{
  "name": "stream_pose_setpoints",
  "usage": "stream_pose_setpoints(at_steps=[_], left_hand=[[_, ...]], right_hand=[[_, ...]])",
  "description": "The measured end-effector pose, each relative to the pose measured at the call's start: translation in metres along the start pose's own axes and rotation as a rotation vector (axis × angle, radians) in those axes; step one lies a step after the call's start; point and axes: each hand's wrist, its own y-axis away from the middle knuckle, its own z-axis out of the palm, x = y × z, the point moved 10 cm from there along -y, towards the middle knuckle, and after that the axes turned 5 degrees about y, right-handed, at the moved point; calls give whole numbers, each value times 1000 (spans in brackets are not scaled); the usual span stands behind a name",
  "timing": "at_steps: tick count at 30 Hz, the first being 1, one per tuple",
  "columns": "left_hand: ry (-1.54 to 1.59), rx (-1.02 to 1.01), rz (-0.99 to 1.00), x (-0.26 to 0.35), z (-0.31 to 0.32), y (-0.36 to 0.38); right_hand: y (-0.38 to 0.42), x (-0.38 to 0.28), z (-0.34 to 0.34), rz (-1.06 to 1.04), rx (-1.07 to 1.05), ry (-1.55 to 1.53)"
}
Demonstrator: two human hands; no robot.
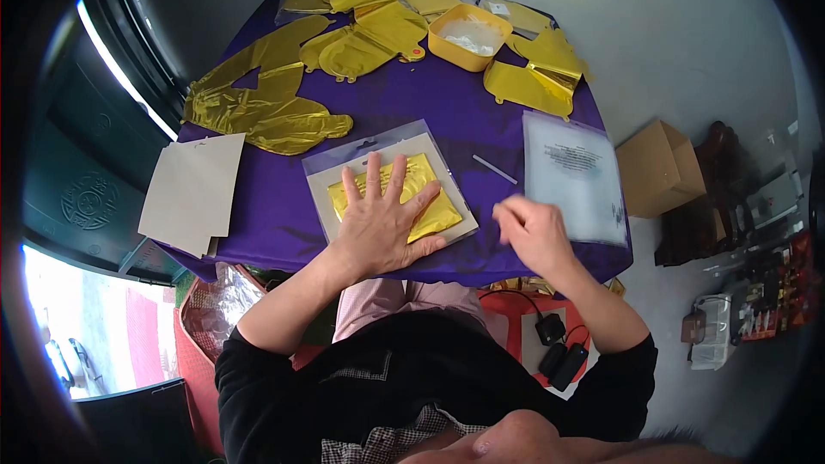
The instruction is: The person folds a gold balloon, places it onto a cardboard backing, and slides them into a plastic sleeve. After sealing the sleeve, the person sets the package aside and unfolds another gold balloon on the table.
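My left hand lies flat with spread fingers on a folded gold foil piece. That foil rests on a grey card inside a clear plastic sleeve near the table's front edge. To the right, my right hand hovers over the purple cloth with its fingers curled together; whether anything is between them is hidden. A thin white stick lies above my right hand. Beside it is a stack of clear printed bags.
Grey cards overhang the table's left edge. Gold foil balloons and a yellow tub with white contents stand toward the back of the purple-covered table. A cardboard box is on the right, beyond the table.
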Motion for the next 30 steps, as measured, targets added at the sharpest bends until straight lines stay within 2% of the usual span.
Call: stream_pose_setpoints(at_steps=[1,2,3,5,8,11,15,17,19,30], left_hand=[[-21,23,9,1,-2,0],[-24,19,10,2,-2,0],[-32,16,13,3,-3,0],[-44,7,15,4,-4,0],[-31,-12,3,3,-3,-2],[-47,-12,12,4,-3,-2],[-59,-1,7,2,-1,-2],[-66,5,3,2,-1,-2],[-53,3,5,2,-2,-1],[-53,13,9,3,-4,0]], right_hand=[[-5,-12,-14,-223,201,232],[-13,-10,-15,-259,227,379],[-20,-5,-14,-257,228,374],[-32,-1,-4,-295,191,641],[-47,17,5,-218,127,693],[-46,9,3,-301,186,653],[-18,-14,-14,-312,221,576],[0,-9,-13,-180,88,389],[18,-23,-13,-250,46,264],[38,-37,7,-310,-34,329]])
